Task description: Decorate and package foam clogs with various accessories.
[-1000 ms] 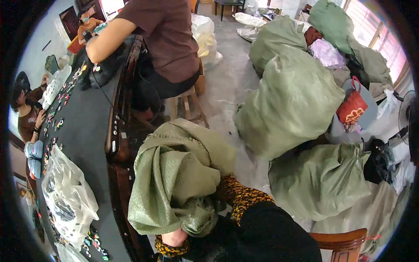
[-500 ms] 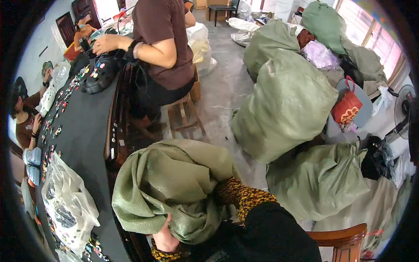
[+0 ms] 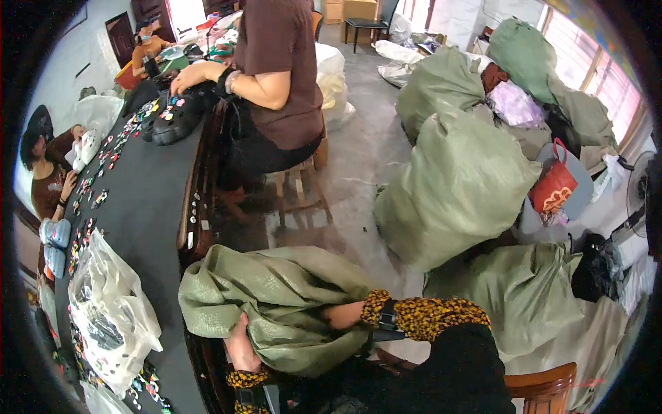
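A green woven sack (image 3: 289, 279) lies bunched in deep folds in front of me, beside the dark table's edge. My left hand (image 3: 241, 345) is closed on its near left edge, with the thumb on top of the cloth. My right hand (image 3: 343, 315) reaches into the sack's folds from the right, its fingers hidden by the cloth. Both forearms wear black-and-yellow patterned sleeves. What the sack holds, if anything, does not show.
The black-topped table (image 3: 155, 207) at left bears a clear bag of white shoes (image 3: 114, 314), small colourful charms and a black clog (image 3: 178, 119). A seated person (image 3: 286, 76) works at it. Full green sacks (image 3: 455, 186) stand at right, near a wooden chair (image 3: 541, 379).
The bunched sack has sunk lower and flattened. My right hand and wrist have come into view from behind its folds, and the left hand still grips it. My view has shifted slightly.
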The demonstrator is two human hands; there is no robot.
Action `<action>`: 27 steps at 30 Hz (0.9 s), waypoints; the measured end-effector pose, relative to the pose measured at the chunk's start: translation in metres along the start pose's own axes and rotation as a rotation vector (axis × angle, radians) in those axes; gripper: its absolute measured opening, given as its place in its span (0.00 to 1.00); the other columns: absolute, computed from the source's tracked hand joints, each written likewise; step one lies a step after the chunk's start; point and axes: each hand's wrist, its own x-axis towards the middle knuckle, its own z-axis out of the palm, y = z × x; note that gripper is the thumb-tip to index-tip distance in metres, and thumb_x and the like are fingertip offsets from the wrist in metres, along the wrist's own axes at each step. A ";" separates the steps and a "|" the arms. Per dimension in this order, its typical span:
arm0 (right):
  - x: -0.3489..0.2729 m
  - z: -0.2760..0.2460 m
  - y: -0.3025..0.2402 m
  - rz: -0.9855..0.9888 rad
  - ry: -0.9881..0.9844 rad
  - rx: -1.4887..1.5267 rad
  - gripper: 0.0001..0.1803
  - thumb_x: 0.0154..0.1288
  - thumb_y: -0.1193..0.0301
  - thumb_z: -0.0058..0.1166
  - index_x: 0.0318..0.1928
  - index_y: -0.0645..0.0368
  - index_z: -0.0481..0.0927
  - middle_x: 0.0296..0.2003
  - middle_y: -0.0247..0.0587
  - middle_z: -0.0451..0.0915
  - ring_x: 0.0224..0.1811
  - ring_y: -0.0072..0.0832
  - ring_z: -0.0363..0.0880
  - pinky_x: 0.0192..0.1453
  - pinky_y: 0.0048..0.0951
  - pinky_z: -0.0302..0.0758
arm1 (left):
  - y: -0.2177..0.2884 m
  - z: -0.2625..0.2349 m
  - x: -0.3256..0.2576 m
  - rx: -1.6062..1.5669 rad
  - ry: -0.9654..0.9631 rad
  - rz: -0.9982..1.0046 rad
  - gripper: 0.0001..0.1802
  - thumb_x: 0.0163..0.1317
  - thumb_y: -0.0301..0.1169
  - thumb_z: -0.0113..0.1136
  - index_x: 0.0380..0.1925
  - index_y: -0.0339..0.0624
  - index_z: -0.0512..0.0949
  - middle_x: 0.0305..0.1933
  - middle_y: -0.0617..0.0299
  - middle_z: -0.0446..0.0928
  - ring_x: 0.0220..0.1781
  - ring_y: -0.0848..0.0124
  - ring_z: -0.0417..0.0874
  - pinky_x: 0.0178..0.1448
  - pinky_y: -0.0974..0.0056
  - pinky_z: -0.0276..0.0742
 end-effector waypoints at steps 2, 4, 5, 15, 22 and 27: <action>-0.037 -0.066 -0.063 0.061 0.063 -0.041 0.19 0.62 0.68 0.43 0.52 0.63 0.72 0.36 0.48 0.78 0.41 0.39 0.78 0.50 0.42 0.71 | 0.003 0.014 0.007 0.098 -0.014 0.005 0.22 0.63 0.24 0.57 0.58 0.39 0.68 0.57 0.58 0.72 0.55 0.63 0.74 0.58 0.58 0.72; -0.077 -0.129 -0.140 0.176 0.129 0.198 0.18 0.63 0.67 0.44 0.51 0.63 0.71 0.36 0.47 0.77 0.41 0.37 0.77 0.49 0.40 0.71 | -0.004 0.002 0.013 0.146 0.089 0.055 0.23 0.61 0.23 0.59 0.57 0.37 0.69 0.56 0.57 0.73 0.53 0.63 0.75 0.57 0.60 0.72; -0.104 -0.153 -0.164 0.313 0.226 0.459 0.17 0.64 0.66 0.44 0.49 0.64 0.71 0.36 0.46 0.77 0.41 0.35 0.75 0.48 0.37 0.71 | -0.014 0.003 0.021 0.141 0.070 0.052 0.23 0.61 0.23 0.59 0.57 0.37 0.69 0.56 0.57 0.73 0.53 0.63 0.75 0.57 0.60 0.72; -0.195 -0.226 -0.211 -0.048 0.494 1.110 0.03 0.63 0.74 0.50 0.33 0.58 0.71 0.21 0.24 0.66 0.21 0.14 0.63 0.23 0.20 0.60 | -0.170 -0.138 0.128 0.942 -0.095 0.704 0.10 0.54 0.22 0.59 0.37 0.31 0.79 0.40 0.50 0.81 0.39 0.55 0.81 0.44 0.59 0.74; -0.195 -0.254 -0.236 -0.130 0.669 1.122 0.03 0.60 0.76 0.53 0.34 0.61 0.73 0.23 0.28 0.71 0.23 0.15 0.67 0.26 0.20 0.63 | -0.135 -0.198 0.145 1.448 -0.362 1.031 0.07 0.54 0.33 0.61 0.30 0.44 0.81 0.25 0.66 0.75 0.26 0.72 0.74 0.33 0.58 0.73; -0.194 -0.242 -0.227 0.045 0.589 0.897 0.03 0.55 0.77 0.52 0.29 0.60 0.72 0.23 0.26 0.69 0.24 0.15 0.64 0.28 0.20 0.60 | -0.040 -0.031 0.042 1.042 0.048 0.043 0.27 0.58 0.41 0.61 0.47 0.25 0.73 0.46 0.35 0.76 0.50 0.45 0.77 0.55 0.54 0.71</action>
